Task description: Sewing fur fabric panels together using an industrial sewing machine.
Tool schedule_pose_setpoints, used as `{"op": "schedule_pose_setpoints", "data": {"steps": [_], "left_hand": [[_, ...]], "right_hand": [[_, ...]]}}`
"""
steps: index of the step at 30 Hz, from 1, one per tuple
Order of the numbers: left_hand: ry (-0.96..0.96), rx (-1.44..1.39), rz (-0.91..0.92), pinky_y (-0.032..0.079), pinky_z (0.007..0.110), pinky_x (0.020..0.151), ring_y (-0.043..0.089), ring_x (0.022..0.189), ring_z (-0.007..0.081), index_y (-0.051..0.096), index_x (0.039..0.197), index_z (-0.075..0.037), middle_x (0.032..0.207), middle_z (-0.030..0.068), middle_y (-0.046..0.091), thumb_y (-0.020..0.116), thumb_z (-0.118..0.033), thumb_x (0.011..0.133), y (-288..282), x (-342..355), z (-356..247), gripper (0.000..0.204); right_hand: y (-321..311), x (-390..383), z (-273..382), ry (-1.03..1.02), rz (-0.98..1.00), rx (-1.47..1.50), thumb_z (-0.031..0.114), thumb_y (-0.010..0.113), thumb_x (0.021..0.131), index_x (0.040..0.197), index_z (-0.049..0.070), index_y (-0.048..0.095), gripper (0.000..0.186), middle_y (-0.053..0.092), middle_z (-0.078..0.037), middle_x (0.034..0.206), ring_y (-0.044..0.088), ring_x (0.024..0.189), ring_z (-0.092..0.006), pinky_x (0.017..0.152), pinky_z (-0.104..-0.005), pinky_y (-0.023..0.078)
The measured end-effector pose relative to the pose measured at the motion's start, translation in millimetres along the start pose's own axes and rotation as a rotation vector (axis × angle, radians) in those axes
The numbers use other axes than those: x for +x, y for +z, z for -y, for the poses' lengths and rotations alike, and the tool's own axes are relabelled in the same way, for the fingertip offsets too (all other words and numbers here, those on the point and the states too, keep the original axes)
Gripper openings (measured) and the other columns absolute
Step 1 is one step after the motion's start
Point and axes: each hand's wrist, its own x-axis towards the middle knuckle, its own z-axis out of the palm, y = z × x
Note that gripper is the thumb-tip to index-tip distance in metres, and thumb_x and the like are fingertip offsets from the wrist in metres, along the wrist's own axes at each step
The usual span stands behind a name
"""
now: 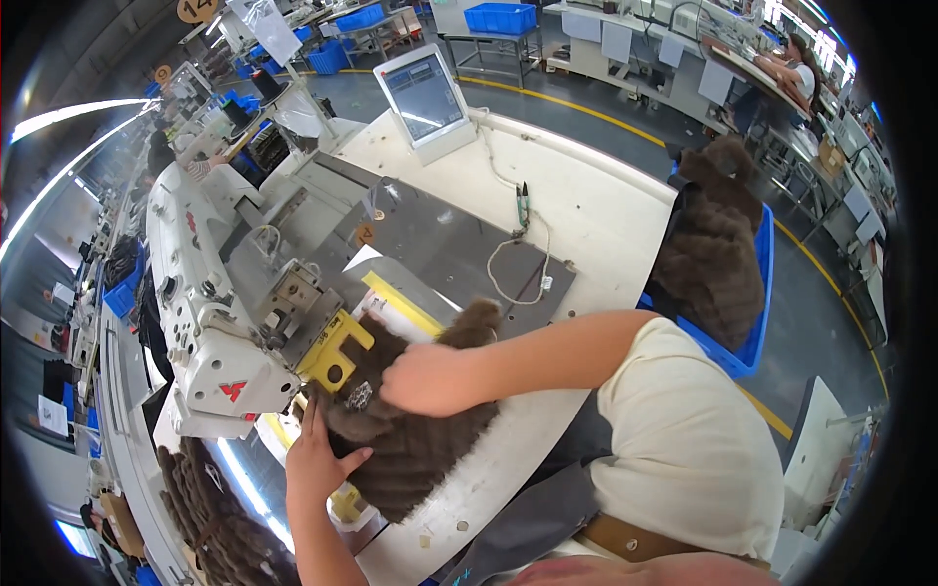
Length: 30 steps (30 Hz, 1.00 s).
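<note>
A brown fur piece (pixel 430 454) lies at the front of the white sewing machine (pixel 220 361), partly under its yellow guard (pixel 337 354). My left hand (pixel 318 459) rests along the near left edge of the fur, fingers stretched out and thumb apart. On top of the fur, my right hand (pixel 425 379) is closed with curled fingers, gripping it; the fingertips are partly hidden. A small silvery patch (pixel 360 395) shows between the hands. The needle area is hidden behind the guard and the fur.
A tablet (pixel 423 98) stands at the table's back. Green-handled thread snips (pixel 523 205) lie beside a looped cord (pixel 493 269). At right, a blue bin (pixel 757 322) holds brown fur (pixel 708 264). More fur (pixel 220 518) hangs at lower left. A person (pixel 789 73) sits far right.
</note>
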Motion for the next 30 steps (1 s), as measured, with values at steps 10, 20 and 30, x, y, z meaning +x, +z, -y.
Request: {"op": "schedule_pose_setpoints", "data": {"steps": [10, 20, 30], "left_hand": [[-0.156, 0.153, -0.200, 0.046, 0.048, 0.105, 0.058, 0.125, 0.0410, 0.047, 0.150, -0.003, 0.151, 0.0200, 0.052, 0.092, -0.045, 0.068, 3.5, -29.2, -28.0, 0.103], [0.280, -0.030, -0.614, 0.045, 0.045, 0.098, 0.065, 0.104, 0.0275, 0.072, 0.104, -0.010, 0.100, 0.0060, 0.069, 0.085, -0.017, 0.072, 13.9, -109.2, -77.3, 0.035], [-0.039, -0.572, -0.874, 0.056, 0.042, 0.097, 0.071, 0.110, 0.0350, 0.073, 0.106, 0.001, 0.115, 0.0214, 0.074, 0.085, -0.035, 0.088, 23.0, -222.5, -3.8, 0.042]], "right_hand": [[-56.5, -102.5, 0.7, 0.277, 0.106, 0.034, 0.013, 0.070, 0.079, 0.090, 0.002, 0.066, 0.016, 0.070, -0.019, 0.082, 0.071, 0.080, -0.0405, 0.068, -0.0499, 0.056], [-73.3, -74.8, 88.3, -0.209, 0.244, 0.603, 0.048, 0.068, 0.095, 0.118, 0.001, 0.065, 0.052, 0.071, -0.017, 0.096, 0.070, 0.089, -0.0384, 0.077, -0.0481, 0.056], [-39.3, -45.2, 73.4, -0.087, 0.391, 0.599, 0.050, 0.066, 0.097, 0.116, 0.002, 0.070, 0.052, 0.072, -0.013, 0.091, 0.070, 0.088, -0.0345, 0.077, -0.0450, 0.055]]}}
